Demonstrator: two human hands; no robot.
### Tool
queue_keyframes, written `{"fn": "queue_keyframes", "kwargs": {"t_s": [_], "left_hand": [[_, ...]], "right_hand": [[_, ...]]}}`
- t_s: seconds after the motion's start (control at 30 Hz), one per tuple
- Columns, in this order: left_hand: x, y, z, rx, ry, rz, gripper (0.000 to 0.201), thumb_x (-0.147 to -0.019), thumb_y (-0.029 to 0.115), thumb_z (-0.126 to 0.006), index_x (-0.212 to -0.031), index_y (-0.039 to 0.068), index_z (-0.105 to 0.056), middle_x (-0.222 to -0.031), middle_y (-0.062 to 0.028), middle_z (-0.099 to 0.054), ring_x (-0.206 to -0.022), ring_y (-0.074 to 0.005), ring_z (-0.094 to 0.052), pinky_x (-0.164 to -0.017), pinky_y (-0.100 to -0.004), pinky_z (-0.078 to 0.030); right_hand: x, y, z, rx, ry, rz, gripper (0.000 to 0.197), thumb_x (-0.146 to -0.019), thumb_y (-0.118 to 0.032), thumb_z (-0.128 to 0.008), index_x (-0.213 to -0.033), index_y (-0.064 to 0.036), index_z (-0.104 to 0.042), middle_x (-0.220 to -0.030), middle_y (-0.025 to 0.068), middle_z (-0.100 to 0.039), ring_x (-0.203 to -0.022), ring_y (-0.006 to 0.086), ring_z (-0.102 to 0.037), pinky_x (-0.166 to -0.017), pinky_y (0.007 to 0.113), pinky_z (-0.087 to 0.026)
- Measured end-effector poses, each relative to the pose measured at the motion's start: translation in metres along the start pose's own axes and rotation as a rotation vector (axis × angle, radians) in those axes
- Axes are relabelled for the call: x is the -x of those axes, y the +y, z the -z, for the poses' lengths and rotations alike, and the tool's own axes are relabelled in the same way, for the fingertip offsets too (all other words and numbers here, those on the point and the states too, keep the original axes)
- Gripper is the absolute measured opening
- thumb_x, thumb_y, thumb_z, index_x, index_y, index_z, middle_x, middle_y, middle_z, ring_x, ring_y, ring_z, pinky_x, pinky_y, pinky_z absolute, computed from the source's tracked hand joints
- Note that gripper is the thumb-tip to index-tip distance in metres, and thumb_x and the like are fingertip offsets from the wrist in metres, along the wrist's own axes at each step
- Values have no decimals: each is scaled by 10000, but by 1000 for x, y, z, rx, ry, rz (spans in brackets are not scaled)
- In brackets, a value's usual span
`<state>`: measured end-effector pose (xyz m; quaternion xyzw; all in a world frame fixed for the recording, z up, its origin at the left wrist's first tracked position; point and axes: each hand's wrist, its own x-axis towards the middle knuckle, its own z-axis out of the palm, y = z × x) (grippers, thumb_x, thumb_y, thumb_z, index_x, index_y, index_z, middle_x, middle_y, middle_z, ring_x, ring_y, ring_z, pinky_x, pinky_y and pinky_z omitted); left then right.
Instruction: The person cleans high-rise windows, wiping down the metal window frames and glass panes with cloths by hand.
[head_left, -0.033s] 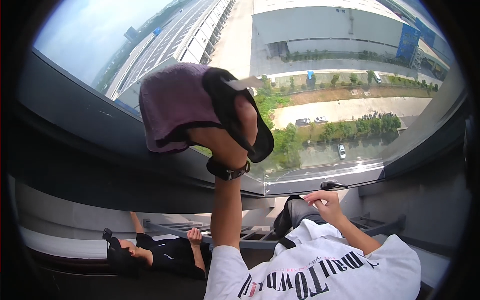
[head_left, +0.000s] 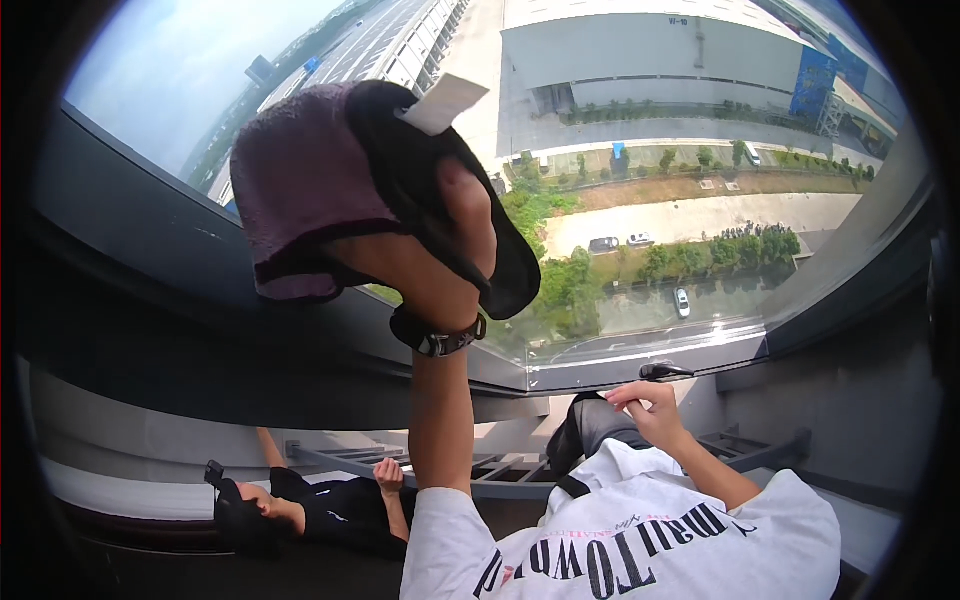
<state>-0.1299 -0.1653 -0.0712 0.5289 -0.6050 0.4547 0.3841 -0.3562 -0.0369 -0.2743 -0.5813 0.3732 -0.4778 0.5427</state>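
My left hand [head_left: 465,215] is raised at arm's length, with a dark watch on the wrist. It grips a folded purple plush cleaning cloth [head_left: 310,165] with black edging, and a white tag [head_left: 447,103] sticks up from its top. The cloth is in front of the window glass [head_left: 560,215]; whether it touches the pane I cannot tell. Most of my left fingers are hidden under the cloth, while the thumb shows on its black part. My right hand [head_left: 652,415] is low by my leg, fingers loosely curled together with nothing visible in them, below a black window handle [head_left: 665,370].
Dark window framing [head_left: 150,270] curves along the left and below the pane. A metal railing [head_left: 500,488] runs beneath it. At the lower left is another person [head_left: 345,510] in black clothes and a cap. Through the glass are warehouses, trees and parked cars far below.
My left hand and the cloth have shifted left and slightly up. The white tag, blurred and lower before, now stands up clearly. My right hand has stayed in place.
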Motion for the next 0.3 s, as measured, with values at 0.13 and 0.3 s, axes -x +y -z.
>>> {"fn": "queue_keyframes", "kwargs": {"t_s": [0.13, 0.3], "left_hand": [[-27, 20, 13, 229, 14, 109, 478, -900, 341, -452, -1130, -78, -462, -1113, -305, -498, -977, -470, -478, -864, -501, -368], [113, 58, -10, 215, -673, 106, 519, -876, 432, -511, -1214, 38, -516, -1220, -183, -542, -1163, -358, -467, -1036, -477, -297]], "right_hand": [[-4, 8, -1, -16, 16, -8, 253, -744, 133, -483, -857, 30, -685, -871, 123, -694, -703, 157, -642, -652, 249, -513], [1, 10, -2, 124, -149, -1, 279, -729, 127, -494, -888, 4, -687, -856, 122, -693, -722, 163, -657, -677, 252, -521]]}}
